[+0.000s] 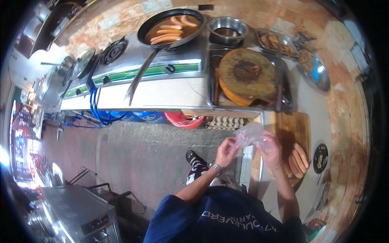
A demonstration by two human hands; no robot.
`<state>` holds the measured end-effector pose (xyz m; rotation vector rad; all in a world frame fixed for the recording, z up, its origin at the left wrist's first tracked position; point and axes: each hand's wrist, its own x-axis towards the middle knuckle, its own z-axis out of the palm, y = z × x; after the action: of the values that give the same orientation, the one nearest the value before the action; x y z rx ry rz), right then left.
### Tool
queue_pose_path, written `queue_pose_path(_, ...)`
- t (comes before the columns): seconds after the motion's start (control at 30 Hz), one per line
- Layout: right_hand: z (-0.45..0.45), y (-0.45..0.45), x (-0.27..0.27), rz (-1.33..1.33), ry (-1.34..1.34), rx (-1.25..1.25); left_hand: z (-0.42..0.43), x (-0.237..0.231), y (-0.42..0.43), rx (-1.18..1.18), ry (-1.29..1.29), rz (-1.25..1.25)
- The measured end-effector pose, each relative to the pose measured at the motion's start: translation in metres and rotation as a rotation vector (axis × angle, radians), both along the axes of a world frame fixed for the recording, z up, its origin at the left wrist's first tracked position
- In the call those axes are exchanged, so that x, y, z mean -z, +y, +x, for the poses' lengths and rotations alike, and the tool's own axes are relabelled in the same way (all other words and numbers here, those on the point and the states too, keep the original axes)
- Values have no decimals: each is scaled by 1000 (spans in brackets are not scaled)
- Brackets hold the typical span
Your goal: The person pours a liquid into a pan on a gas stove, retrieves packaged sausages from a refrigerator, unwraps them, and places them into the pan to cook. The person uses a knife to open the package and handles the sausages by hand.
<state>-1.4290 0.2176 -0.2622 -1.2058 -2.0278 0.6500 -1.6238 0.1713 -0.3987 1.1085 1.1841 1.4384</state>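
Note:
A clear plastic bag (249,134) is stretched between my hands over the counter's front edge. My left hand (226,152) pinches its left side, and my right hand (270,152) grips its right side. Several sausages (299,161) lie on a wooden cutting board (293,124), just right of my right hand. Farther up, more sausages (169,31) sit in brown liquid in a long-handled frying pan (199,32) on the gas stove. A thick round chopping block (247,76) rests in a metal tray (210,91) beyond my hands.
Near the wall stand a steel bowl (228,24), a tray of cooked meat (275,42) and a bowl with minced food (313,70). A small black dish (320,158) is right of the board. Below the counter are a red basin (184,122) and egg cartons (225,122).

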Motion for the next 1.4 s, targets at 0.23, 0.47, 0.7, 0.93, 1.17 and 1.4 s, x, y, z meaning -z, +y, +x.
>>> queue_pose_path(0.23, -195, 19, 133, -166, 6, -360, -191, 103, -10, -374, 435, -183)
queue_pose_path(0.47, -319, 61, 294, -595, -288, 14, -334, 225, 67, -137, 447, -599)
queue_pose_path(0.7, -109, -108, 122, -299, -7, 98, -186, 101, -55, 312, 660, -262)
queue_pose_path(0.93, 158, -187, 23, -130, -497, 1403, 43, -56, 12, 815, 538, 537)
queue_pose_path(1.17, 219, -172, 77, -405, -228, 1150, 229, -132, 74, 874, 1264, 827)
queue_pose_path(1.4, 196, -161, 62, -427, -113, 1230, 233, -127, 78, 1043, 1345, 533)
